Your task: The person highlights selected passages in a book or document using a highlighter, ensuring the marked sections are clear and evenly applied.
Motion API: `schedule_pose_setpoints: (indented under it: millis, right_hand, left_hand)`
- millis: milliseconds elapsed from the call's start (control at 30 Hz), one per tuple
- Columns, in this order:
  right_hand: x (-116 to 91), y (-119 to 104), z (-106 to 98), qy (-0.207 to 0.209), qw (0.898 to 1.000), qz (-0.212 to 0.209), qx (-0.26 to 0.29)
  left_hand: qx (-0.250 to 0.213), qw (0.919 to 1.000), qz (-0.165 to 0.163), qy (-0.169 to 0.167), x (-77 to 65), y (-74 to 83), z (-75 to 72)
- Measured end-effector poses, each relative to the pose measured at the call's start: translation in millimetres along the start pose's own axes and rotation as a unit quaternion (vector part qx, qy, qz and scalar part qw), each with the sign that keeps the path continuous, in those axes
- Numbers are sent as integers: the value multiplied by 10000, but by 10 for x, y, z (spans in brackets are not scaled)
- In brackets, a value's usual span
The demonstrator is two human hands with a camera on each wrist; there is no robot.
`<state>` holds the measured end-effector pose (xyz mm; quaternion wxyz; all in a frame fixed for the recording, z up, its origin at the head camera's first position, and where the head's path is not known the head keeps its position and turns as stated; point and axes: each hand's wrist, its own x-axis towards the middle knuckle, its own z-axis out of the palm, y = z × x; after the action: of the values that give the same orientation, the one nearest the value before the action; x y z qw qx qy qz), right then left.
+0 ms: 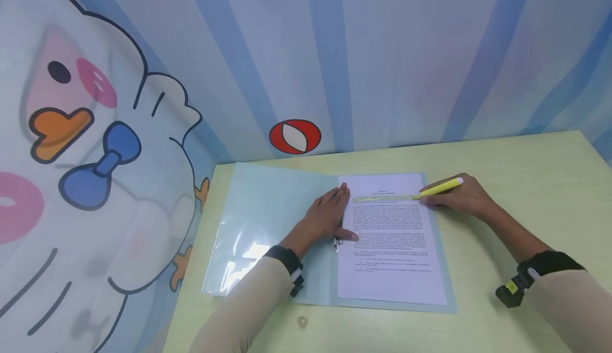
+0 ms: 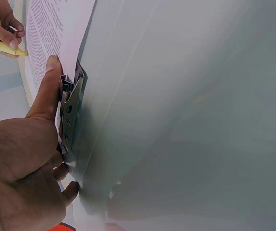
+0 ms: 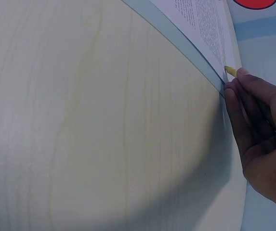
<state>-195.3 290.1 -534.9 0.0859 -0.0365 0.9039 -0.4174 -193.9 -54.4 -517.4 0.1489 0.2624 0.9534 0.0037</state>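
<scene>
A printed sheet [image 1: 389,247] lies in an opened light-blue folder [image 1: 272,199], beside the metal clip [image 2: 71,113] at the fold. Yellow highlighting marks the top lines of its text. My right hand [image 1: 456,196] pinches a yellow highlighter [image 1: 442,187], its tip at the right end of the highlighted lines. In the right wrist view the fingers [image 3: 239,115] hide most of the highlighter [image 3: 230,71]. Spread over the clip and the sheet's left edge, my left hand [image 1: 327,215] rests with its thumb on the paper.
The folder lies on a pale wooden table [image 1: 516,183]. A small round beige object [image 1: 302,321] sits near the table's front, below the folder. Behind the table stands a striped blue backdrop [image 1: 406,61] with a cartoon bird on the left.
</scene>
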Motion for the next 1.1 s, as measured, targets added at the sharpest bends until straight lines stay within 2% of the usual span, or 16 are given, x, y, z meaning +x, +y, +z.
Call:
schedule_pose_setpoints:
  millis: [367,733,800,867,1000,1100]
  right_hand:
    - [-26,42,-52,68,9999,50,-143]
    - [-71,37,-69,55,10000,-5,9]
    - [-95,24,-63,67,9995,94,290]
    - [-131,-5,-73,108,9960,186,865]
    - [-216,-86,-130,286,9766,194,2124]
    - [-271,-146,-176,349,9702,66,2397]
  left_hand:
    - [-27,10000,-1,-52,-2,7,-24]
    - [-61,9999,10,-103,-20,24,-30]
    - [-92,9998,8,-151,-24,21,-3]
    - [-80,9998,25,-185,-27,18,20]
    - [-52,9999,56,-103,-21,13,22]
    - [-56,10000,69,-5,-19,5,-5]
